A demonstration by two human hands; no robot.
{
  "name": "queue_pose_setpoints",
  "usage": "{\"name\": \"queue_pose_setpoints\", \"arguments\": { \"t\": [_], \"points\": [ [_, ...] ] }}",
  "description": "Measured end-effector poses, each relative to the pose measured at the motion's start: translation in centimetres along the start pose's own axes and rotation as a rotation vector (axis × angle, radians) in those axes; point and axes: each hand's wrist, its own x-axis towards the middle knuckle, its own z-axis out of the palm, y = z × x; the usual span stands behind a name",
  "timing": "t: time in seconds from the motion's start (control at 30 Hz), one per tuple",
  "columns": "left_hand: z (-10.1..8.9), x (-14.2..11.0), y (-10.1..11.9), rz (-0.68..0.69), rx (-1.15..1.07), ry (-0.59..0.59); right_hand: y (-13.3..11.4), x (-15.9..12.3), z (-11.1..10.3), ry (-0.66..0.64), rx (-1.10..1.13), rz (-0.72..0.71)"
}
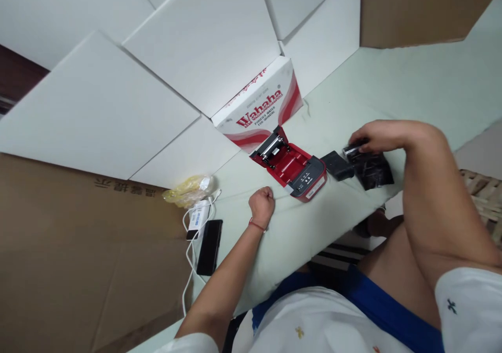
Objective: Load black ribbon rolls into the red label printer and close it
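A: What lies closest to the lens?

B: The person's white shirt and blue shorts; beyond them, a brown cardboard sheet fills the left side, white foam panels cover the top, and a pale green tabletop runs across the middle.

A: And on the table?

B: A Wahaha carton sits at the far edge; an open red-and-black thermal printer lies just in front of it; off to the left are a yellow plastic bag, a black phone and a white power adapter with its cable.

A: The hands?

B: The right hand grips a small black piece just above a black pouch, beside a black block; the left hand rests on the table in a closed fist, near the printer.
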Motion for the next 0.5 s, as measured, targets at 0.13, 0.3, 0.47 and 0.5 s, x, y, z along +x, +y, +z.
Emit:
{"name": "queue_pose_setpoints", "arguments": {
  "t": [0.13,0.3,0.47,0.5],
  "points": [
    [0.1,0.0,-0.1,0.005,0.001,0.01,-0.9,0.2,-1.1,0.079,0.004,0.137],
    [0.1,0.0,-0.2,0.018,-0.009,0.022,0.8,-0.7,-1.4,0.188,-0.088,0.296],
    [0.0,0.0,-0.1,0.034,-0.011,0.033,1.3,0.0,-0.1,0.069,-0.04,0.247],
    [-0.1,0.0,0.0,0.036,-0.012,0.033,1.3,-0.2,-0.1,0.056,-0.036,0.249]
  ]
}}
